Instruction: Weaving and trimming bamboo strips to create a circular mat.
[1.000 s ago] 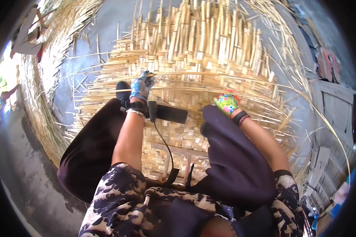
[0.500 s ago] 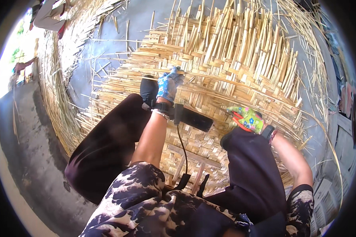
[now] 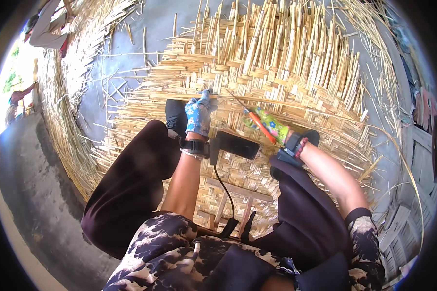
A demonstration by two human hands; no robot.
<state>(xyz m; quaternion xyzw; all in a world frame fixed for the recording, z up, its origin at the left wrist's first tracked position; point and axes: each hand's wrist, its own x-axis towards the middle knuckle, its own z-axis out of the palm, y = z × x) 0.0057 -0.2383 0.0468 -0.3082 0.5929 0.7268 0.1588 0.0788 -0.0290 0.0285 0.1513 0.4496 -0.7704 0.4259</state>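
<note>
A half-woven mat of split cane (image 3: 238,77) spreads under and in front of me, with loose ends fanning out at the far side. My left hand (image 3: 198,116), in a blue flowered glove, is closed at the mat's middle on a long thin cane strip (image 3: 277,102) lying across the weave. To its right, my right hand (image 3: 273,125), in a yellow-green flowered glove, grips an orange-handled tool (image 3: 261,127), seemingly a pair of shears. The tool's front points up and left toward the strip; its tip is blurred.
A dark phone-like device (image 3: 238,145) with a cable sits by my left wrist. Under me is a low wooden stool frame (image 3: 238,189). Loose reeds (image 3: 63,116) heap at the left beside a concrete ledge (image 3: 29,165). Another person (image 3: 48,31) is at the far left.
My right hand has moved up and left from beside my right knee, bringing the orange-handled tool close to my left hand. The left hand stays on the strip.
</note>
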